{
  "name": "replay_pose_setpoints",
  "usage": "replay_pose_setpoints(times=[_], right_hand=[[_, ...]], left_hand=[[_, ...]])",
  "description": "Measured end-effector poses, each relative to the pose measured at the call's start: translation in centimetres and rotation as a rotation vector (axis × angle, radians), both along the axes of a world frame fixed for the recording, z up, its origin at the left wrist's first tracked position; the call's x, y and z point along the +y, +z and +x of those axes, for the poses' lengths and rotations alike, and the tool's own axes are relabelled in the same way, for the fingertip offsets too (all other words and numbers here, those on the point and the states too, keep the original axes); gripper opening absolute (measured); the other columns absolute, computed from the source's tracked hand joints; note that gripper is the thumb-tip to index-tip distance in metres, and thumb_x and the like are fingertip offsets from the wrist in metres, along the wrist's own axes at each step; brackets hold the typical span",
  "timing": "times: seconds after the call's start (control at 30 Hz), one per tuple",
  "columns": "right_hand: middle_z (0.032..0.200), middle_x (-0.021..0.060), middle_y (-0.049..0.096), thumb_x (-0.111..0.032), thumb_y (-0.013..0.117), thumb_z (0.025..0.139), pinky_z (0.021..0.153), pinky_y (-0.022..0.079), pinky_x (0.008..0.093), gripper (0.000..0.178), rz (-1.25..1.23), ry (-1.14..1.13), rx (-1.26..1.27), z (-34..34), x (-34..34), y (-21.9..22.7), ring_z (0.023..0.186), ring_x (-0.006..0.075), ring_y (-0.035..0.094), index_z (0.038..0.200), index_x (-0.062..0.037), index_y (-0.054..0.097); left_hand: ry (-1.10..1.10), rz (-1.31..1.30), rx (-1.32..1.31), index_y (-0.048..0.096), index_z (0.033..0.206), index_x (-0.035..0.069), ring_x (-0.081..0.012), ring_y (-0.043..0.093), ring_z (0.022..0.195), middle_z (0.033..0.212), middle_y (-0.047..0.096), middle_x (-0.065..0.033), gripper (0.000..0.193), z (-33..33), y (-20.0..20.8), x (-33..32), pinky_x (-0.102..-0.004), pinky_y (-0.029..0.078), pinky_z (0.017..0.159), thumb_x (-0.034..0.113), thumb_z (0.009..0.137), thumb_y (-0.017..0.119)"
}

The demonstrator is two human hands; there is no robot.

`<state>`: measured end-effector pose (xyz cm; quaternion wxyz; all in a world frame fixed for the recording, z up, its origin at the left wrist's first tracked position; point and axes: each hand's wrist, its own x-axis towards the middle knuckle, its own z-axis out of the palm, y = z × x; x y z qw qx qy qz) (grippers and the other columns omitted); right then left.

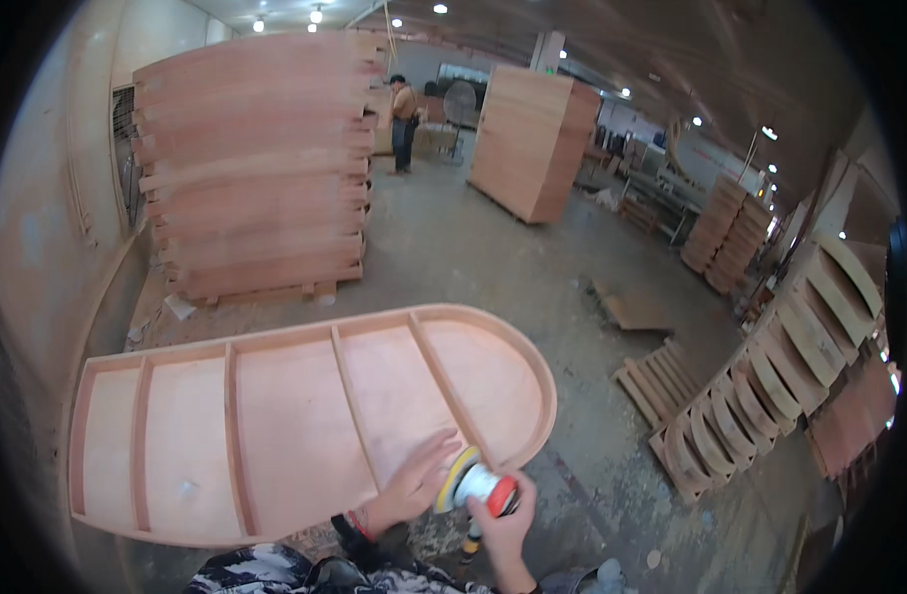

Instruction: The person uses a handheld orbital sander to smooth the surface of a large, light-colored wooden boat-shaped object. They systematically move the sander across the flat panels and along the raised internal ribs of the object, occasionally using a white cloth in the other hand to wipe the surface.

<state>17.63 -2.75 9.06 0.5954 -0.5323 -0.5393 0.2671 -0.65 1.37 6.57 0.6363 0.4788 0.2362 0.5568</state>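
My right hand (506, 520) is wrapped round a round orbital sander (476, 485) with a yellow pad, a pale body and a red top. The tool is tipped on its side, its pad facing left. Beside the pad, my left hand (421, 482) has its fingers stretched out; whether they touch the pad I cannot tell. Under and beyond my hands lies a wooden shelf frame (285, 416), rounded at its right end. Several thin crosswise dividers (234, 426) split its shallow inside. A yellow and black fitting (470, 544) shows below the sander.
A tall stack of wooden panels (255, 168) stands past the frame. A second block of panels (523, 144) is farther right. Curved wooden pieces (760, 386) line the right side, with a slatted pallet (656, 381) on the floor. A person (403, 121) stands far back near a fan (460, 104).
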Motion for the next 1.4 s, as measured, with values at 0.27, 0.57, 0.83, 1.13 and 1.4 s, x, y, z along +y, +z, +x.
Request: replay_pose_setpoints(times=[0.27, 0.57, 0.83, 1.13, 1.4], right_hand=[[0.123, 0.0122, 0.057, -0.009, 0.09, 0.07, 0.101, 0.048, 0.0381, 0.074, 0.016, -0.054, 0.085, 1.9, -1.2, 1.7, 0.112, 0.0225, 0.058, 0.133, -0.0018, 0.053], [0.124, 0.0162, 0.055, -0.008, 0.087, 0.068, 0.104, 0.043, 0.0408, 0.074, 0.26, 0.149, -0.202, -0.8, -1.4, 4.4, 0.114, 0.0269, 0.057, 0.133, -0.003, 0.051], [0.127, 0.0163, 0.053, -0.006, 0.087, 0.068, 0.105, 0.043, 0.0406, 0.075, 0.261, 0.137, -0.226, -1.7, -1.1, 4.3, 0.115, 0.0266, 0.056, 0.133, -0.0031, 0.05], [0.127, 0.0162, 0.052, -0.006, 0.088, 0.068, 0.104, 0.044, 0.0398, 0.075, 0.281, 0.127, -0.243, -2.5, -1.1, 4.7, 0.115, 0.0268, 0.056, 0.133, -0.0036, 0.049], [0.125, 0.0167, 0.053, -0.008, 0.088, 0.069, 0.101, 0.046, 0.0409, 0.072, 0.328, 0.117, -0.311, -3.6, -1.1, 5.5, 0.111, 0.0285, 0.056, 0.13, -0.0044, 0.05]], left_hand=[[0.067, -0.167, -0.894, 0.062, 0.116, 0.004, -0.0185, 0.05, 0.077, 0.105, 0.062, -0.0117, 0.03, -2.1, 7.8, 0.8, -0.0307, 0.043, 0.065, 0.028, 0.1, 0.051], [0.027, -0.158, -0.935, 0.058, 0.117, 0.002, -0.0188, 0.048, 0.078, 0.1, 0.056, -0.0122, 0.032, -1.2, 7.9, -1.3, -0.0325, 0.043, 0.066, 0.026, 0.099, 0.047], [0.065, -0.125, -0.924, 0.056, 0.111, 0.002, -0.0208, 0.049, 0.08, 0.099, 0.056, -0.0132, 0.028, -1.7, 8.0, -2.0, -0.035, 0.045, 0.07, 0.026, 0.1, 0.046], [0.109, -0.139, -0.889, 0.057, 0.108, 0.002, -0.021, 0.049, 0.081, 0.098, 0.056, -0.013, 0.029, -2.5, 7.8, -2.1, -0.0353, 0.045, 0.072, 0.028, 0.099, 0.047], [0.125, -0.155, -0.851, 0.058, 0.105, 0.003, -0.0211, 0.048, 0.081, 0.094, 0.057, -0.013, 0.029, -2.9, 7.5, -1.9, -0.0345, 0.044, 0.074, 0.029, 0.098, 0.047]])
